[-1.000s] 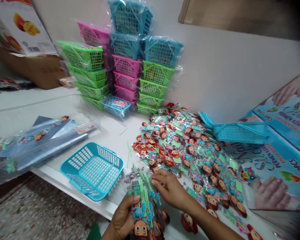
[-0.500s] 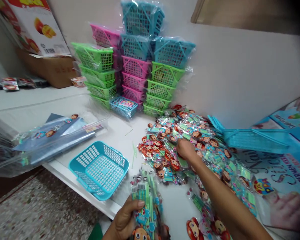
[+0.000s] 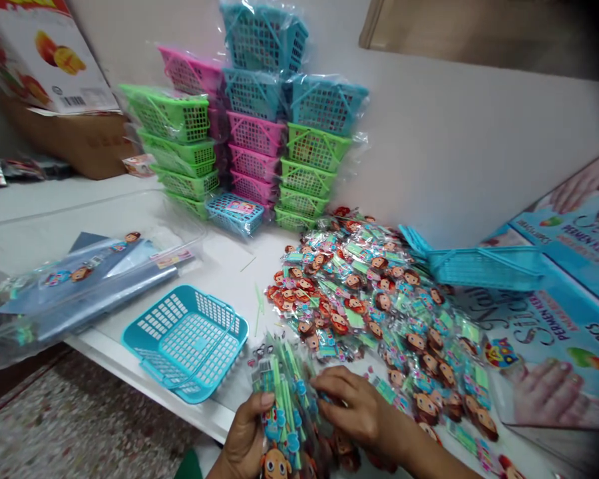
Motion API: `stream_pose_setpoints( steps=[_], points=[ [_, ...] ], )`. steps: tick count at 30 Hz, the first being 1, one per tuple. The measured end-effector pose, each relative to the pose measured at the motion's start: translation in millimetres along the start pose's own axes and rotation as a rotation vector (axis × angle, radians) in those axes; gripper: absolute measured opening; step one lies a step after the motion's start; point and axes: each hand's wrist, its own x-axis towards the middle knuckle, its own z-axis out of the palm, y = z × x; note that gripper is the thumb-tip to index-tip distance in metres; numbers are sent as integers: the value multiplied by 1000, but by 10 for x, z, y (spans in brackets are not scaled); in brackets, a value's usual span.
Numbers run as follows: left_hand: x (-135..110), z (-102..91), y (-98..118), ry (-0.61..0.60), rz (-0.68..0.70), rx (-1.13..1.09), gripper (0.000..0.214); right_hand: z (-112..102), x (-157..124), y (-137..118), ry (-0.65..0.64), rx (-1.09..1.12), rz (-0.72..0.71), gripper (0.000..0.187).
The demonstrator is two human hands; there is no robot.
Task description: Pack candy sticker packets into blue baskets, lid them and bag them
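Observation:
My left hand (image 3: 247,436) grips a fanned bundle of small cellophane packets (image 3: 282,399) with cartoon monkey faces, at the table's near edge. My right hand (image 3: 352,409) lies against the right side of that bundle, fingers curled on a packet there. Just beyond the hands spreads a big pile of the same monkey packets (image 3: 374,293). An empty light-blue plastic basket (image 3: 187,339) sits to the left of the bundle, right at the table's edge.
Stacks of wrapped green, pink and blue baskets (image 3: 259,126) stand against the wall. Another blue basket (image 3: 479,263) lies on its side at right, beside printed boxes (image 3: 559,313). Clear plastic bags (image 3: 80,279) lie at left, a cardboard box (image 3: 74,133) behind.
My right hand reached out into the pile of packets, then came back to the bundle in my left hand. The left hand has kept hold of the bundle.

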Motion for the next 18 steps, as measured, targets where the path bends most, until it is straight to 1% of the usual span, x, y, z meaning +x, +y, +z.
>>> stream_pose_setpoints(
  steps=[2, 3, 5, 7, 9, 10, 11, 13, 14, 15, 16, 18],
  points=[
    [9, -4, -13, 12, 13, -20, 50, 88, -4, -82, 90, 76, 42, 23],
    [13, -7, -7, 21, 26, -27, 49, 121, -7, -98, 106, 114, 63, 25],
    [25, -17, 30, 46, 55, -17, 48, 154, -12, -67, 69, 156, 72, 34],
    [39, -37, 89, 84, 80, 15, 47, 135, 4, 64, 29, 120, 85, 44],
    [49, -68, 147, 123, 101, 50, 45, 72, 67, 296, 40, 27, 157, 48],
    [50, -85, 171, 135, 116, 66, 46, 32, 121, 443, 46, -38, 221, 45],
    [47, -101, 189, 138, 127, 84, 47, -6, 187, 603, 24, -126, 311, 41],
    [33, -121, 210, 117, 151, 129, 51, -63, 339, 935, -86, -338, 528, 33],
    [22, -124, 214, 101, 165, 152, 54, -74, 413, 1094, -149, -443, 644, 32],
    [9, -122, 214, 85, 172, 173, 55, -73, 476, 1239, -188, -508, 725, 33],
    [-4, -115, 213, 66, 175, 192, 56, -61, 526, 1364, -223, -549, 788, 33],
    [-26, -96, 207, 32, 169, 223, 54, -26, 579, 1543, -254, -568, 845, 28]
  ],
)
